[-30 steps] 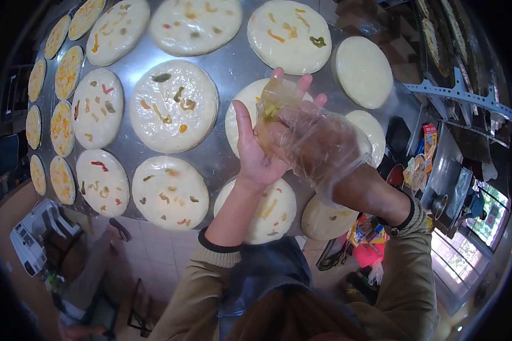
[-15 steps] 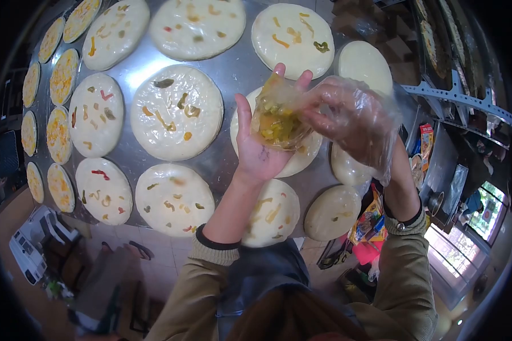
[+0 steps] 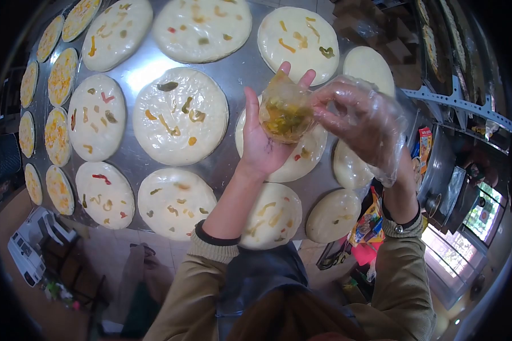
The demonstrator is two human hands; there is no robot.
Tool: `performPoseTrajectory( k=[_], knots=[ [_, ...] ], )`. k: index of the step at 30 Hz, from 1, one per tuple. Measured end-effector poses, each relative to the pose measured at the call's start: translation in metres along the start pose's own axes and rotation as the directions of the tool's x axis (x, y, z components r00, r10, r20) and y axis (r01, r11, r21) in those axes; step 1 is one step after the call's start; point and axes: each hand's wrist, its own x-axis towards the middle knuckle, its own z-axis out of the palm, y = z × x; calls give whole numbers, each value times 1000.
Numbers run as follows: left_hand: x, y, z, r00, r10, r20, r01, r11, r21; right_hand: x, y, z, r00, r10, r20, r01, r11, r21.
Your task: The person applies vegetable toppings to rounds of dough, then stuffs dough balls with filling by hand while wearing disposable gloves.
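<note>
A clear plastic bag [image 3: 287,115] of chopped green and yellow pepper pieces rests on the palm of my left hand [image 3: 263,150], its fingers stretched up behind the bag. My right hand [image 3: 358,113] wears a loose clear plastic glove. Its fingertips are pinched together at the bag's right side; whatever is between them is hidden. Below both hands, a round dough base [image 3: 307,156] with a few pepper bits is partly covered by my left hand and the bag. To the left lies a larger dough round [image 3: 179,122] dotted with pepper strips.
The metal table [image 3: 233,74] carries several dough rounds. Plain ones [image 3: 368,68] lie at the right; cheese-topped ones [image 3: 62,77] stand at the far left. A perforated metal rack [image 3: 461,99] is at upper right. Colourful packets [image 3: 370,219] sit beyond my right forearm.
Both hands and the bag have shifted slightly right in view. My right fingers have drawn to the bag's right side. At lower left, a person below the table has changed position.
</note>
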Motion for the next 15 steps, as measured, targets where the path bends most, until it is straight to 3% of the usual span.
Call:
performPoseTrajectory(
  k=[3,6,15],
  knots=[
    [2,1,-4,1000,-13,-11,13,1000,-2,5,-3,0,1000,-9,-12,8,998,-68],
    [2,1,-8,999,-31,-29,30,999,-20,9,7,8,993,-109,40,113,984,-134],
    [3,3,-29,998,-41,-37,38,997,-74,22,18,-23,974,194,113,-204,976,78]
  ],
)
